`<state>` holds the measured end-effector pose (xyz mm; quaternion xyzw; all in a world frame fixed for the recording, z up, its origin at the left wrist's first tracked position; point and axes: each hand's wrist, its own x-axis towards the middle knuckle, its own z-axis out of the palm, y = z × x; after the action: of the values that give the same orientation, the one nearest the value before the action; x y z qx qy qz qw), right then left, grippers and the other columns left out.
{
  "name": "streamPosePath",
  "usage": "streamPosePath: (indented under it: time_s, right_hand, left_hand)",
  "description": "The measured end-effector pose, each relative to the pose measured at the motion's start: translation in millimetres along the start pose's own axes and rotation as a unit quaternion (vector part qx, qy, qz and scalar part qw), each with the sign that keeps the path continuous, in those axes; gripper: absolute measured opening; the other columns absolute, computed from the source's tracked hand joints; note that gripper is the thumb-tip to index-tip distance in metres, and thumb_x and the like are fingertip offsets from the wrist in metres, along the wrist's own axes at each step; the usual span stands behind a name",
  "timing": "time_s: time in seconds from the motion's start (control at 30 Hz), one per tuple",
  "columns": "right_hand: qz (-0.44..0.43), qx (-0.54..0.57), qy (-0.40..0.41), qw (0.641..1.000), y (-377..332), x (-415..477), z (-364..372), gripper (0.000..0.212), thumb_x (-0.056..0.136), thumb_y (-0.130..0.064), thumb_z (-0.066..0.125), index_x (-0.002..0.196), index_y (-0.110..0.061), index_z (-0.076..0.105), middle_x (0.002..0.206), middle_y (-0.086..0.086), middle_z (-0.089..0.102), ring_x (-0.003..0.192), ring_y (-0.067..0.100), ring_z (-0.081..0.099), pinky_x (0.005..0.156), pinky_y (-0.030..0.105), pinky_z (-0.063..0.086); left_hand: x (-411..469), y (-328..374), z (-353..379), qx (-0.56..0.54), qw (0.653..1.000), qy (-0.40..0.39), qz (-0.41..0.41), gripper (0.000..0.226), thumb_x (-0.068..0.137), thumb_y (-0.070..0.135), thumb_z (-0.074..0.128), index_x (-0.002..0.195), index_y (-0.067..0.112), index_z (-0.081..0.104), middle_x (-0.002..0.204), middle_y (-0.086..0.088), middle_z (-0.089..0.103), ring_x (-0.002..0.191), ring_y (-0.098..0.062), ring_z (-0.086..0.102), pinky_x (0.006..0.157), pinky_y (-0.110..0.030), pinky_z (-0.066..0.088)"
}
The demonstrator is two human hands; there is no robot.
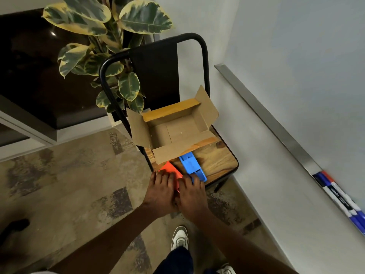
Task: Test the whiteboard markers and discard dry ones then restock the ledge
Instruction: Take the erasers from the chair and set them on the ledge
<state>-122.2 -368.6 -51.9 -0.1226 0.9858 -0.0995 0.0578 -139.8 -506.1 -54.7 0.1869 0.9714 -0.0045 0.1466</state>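
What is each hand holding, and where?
Left hand covers the near end of the orange box; right hand, the near end of the blue tray. Grip unclear.

Single view: head-worn, wide-angle. Faces steeply down and slightly forward onto a black-framed wooden chair seat [217, 161], near and mid-frame. Mottled beige floor [69, 184] fills the lower left; a brushed-metal ledge [276, 123] on the white wall crosses the right side.

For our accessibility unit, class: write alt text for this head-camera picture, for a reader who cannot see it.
A person's left hand rests on an orange object and the right hand on a blue tray, at the front of a wooden chair seat, before an open, empty cardboard box. Markers lie on the whiteboard ledge at right.
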Motion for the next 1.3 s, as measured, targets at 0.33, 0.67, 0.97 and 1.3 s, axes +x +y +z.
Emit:
streamPosePath:
  time_s: [0.33,0.67,0.97,1.3]
  right_hand:
    - [0.024,0.006,-0.032,0.999,5.8,-16.0,-11.0,0.078,0.06,-0.048,0.076,0.124,-0.011,0.052,0.111,0.009,0.061,0.097,0.028,0.057,0.079,0.044,0.05]
    - [0.039,0.05,0.061,0.996,41.5,-41.0,-41.4,0.06,0.075,-0.053,0.043,0.122,-0.016,0.047,0.112,0.003,0.054,0.098,0.024,0.05,0.078,0.038,0.045]
    - [0.158,-0.014,0.197,0.968,116.9,-76.0,-89.3,0.047,0.079,-0.043,0.06,0.121,-0.021,0.058,0.122,-0.001,0.059,0.107,0.019,0.055,0.089,0.033,0.045]
    - [0.284,-0.029,0.186,0.94,234.4,-74.6,-127.3,0.053,0.065,-0.021,0.077,0.115,-0.013,0.063,0.124,0.01,0.06,0.115,0.03,0.054,0.097,0.048,0.043]
  left_hand:
    - [13.8,-13.0,-17.9,0.065,0.994,0.001,0.092,0.089,0.06,0.051,0.078,0.137,0.016,0.05,0.134,-0.016,0.053,0.111,-0.042,0.052,0.093,-0.053,0.045]
    - [37.3,18.4,-50.2,0.05,0.969,0.097,0.22,0.066,0.069,0.06,0.044,0.111,0.015,0.068,0.101,-0.008,0.067,0.096,-0.028,0.055,0.082,-0.042,0.05]
    - [96.4,118.4,-108.8,0.081,0.925,0.151,0.34,0.067,0.073,0.059,0.049,0.117,0.009,0.061,0.105,-0.014,0.063,0.095,-0.034,0.057,0.091,-0.049,0.042]
    - [197.9,241.9,-140.4,0.111,0.884,0.165,0.423,0.073,0.067,0.056,0.077,0.119,0.009,0.058,0.115,-0.016,0.061,0.1,-0.034,0.059,0.092,-0.048,0.045]
